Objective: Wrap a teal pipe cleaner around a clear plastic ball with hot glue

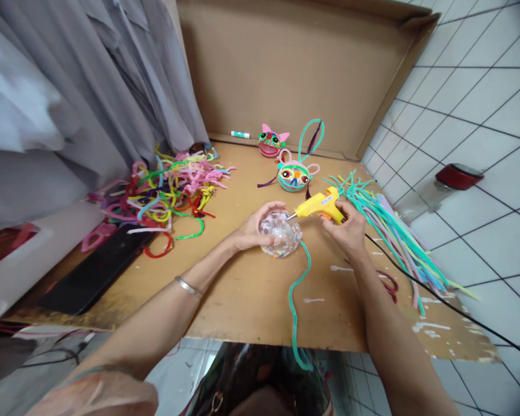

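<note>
In the head view, a clear round plastic ball with coloured specks point(281, 234) sits on the worn tan wooden counter point(242, 289) and serves as landmark. The left hand point(252, 229) cups its left side, fingers curved over the far edge and thumb across the near face, probably to stop it rolling. The right hand point(349, 230), right of the ball, has its fingers wrapped around the grip of a yellow glue gun with a metal nozzle point(318, 204); the gun slants down so its tip meets the ball's upper edge, an angle that seems to suit precise placement and keeps the knuckles off the hot end. A fuzzy teal stem point(292, 294) trails from the ball's right side over the near counter edge, apparently left slack so it does not tug. Beyond the ball stand two ball-shaped animal heads with pink ears point(294, 177) point(270, 144), faces turned towards it, perhaps as models. Loose multicoloured fuzzy stems point(177, 179) heap to its left, and a bundle of long pastel stems point(387, 222) fans out to its right, both seemingly kept within reach.
</note>
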{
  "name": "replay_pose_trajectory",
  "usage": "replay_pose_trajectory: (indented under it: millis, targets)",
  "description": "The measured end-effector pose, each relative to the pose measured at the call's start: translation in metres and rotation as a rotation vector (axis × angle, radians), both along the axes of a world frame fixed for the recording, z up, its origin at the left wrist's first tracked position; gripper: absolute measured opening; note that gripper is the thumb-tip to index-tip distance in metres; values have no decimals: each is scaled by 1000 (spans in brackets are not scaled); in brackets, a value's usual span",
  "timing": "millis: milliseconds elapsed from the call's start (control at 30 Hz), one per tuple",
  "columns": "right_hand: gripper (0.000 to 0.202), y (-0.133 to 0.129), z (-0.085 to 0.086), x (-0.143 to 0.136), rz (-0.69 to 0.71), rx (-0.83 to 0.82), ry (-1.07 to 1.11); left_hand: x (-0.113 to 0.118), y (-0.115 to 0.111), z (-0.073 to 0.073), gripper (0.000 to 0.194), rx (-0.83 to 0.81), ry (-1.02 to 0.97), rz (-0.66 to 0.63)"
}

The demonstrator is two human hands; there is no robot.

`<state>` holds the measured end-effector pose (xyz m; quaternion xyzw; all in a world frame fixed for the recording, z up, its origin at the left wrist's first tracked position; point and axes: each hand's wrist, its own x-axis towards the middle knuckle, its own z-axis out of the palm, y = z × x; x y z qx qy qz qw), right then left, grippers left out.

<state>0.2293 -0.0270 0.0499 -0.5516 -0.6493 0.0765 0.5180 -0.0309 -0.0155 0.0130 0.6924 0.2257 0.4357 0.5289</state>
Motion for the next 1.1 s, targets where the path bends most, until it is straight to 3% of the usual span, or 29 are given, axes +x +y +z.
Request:
replay_pose_trajectory:
  millis: [1100]
  targets:
    - [34, -2, 2, -4, -3, 11, 0, 1, 0, -3, 95, -13, -17, -3]
